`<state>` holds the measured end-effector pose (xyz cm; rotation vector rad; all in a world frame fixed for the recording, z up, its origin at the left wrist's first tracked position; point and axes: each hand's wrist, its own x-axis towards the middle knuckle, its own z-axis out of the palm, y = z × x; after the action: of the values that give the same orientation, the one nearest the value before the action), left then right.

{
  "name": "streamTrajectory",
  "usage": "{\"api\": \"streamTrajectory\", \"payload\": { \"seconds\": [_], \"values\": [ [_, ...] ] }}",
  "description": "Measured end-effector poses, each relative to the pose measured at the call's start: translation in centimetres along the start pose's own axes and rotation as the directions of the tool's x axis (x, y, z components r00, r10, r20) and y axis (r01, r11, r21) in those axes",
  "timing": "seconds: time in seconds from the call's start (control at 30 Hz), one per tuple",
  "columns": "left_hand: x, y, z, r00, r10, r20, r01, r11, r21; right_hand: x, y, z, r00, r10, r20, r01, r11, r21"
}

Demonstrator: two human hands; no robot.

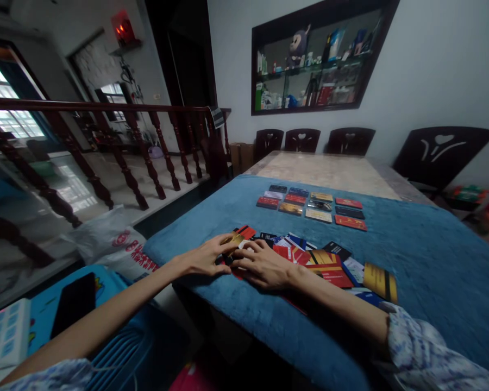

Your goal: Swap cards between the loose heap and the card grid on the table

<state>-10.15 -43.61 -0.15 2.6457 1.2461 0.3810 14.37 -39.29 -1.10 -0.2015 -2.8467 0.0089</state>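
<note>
Head view, near to far. Patterned sleeve point(424, 339) on the right forearm, behind the right hand; that forearm crosses the near side of the card pile point(295, 253). A low wrist or loose cuff could drag cards toward the desk point(212, 220) edge, which lies close on the near side of the hands; a slick card pushed that way might drop.

Left hand point(209, 257): thumb and fingers part-curled, gap between them, at the pile's left end by a gold card point(233, 239). Right hand point(265, 266): palm down, fingers bent, tips meeting the left hand's. Fingers hide what lies beneath; cannot tell if either grips a card.

Pile runs rightward from the hands, overlapping at odd angles. Lifting one could bring a second along, or shove the striped gold card point(380, 281) at its right end outward.

Beyond the hands: card rows point(319, 205), four columns of three, tightly spaced. Reaching over, a knuckle or rucked blue cloth could skew them.
</note>
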Motion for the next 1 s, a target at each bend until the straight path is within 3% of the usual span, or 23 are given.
{"api": "streamTrajectory", "payload": {
  "seconds": [0.53,0.8,1.0],
  "values": [
    [10.3,0.7,3.2,0.991,0.131,0.014,-0.130,0.988,-0.083,-8.1,5.9,-1.3,0.953,0.303,-0.026,-0.304,0.946,-0.115],
    [15.4,3.1,4.4,0.990,0.134,0.053,-0.130,0.989,-0.070,-13.3,7.3,-2.6,0.894,0.442,-0.067,-0.447,0.881,-0.155],
    [17.9,4.9,5.3,0.981,0.189,0.044,-0.183,0.977,-0.110,-17.1,8.0,-2.9,0.848,0.523,-0.091,-0.530,0.839,-0.119]
  ]
}}
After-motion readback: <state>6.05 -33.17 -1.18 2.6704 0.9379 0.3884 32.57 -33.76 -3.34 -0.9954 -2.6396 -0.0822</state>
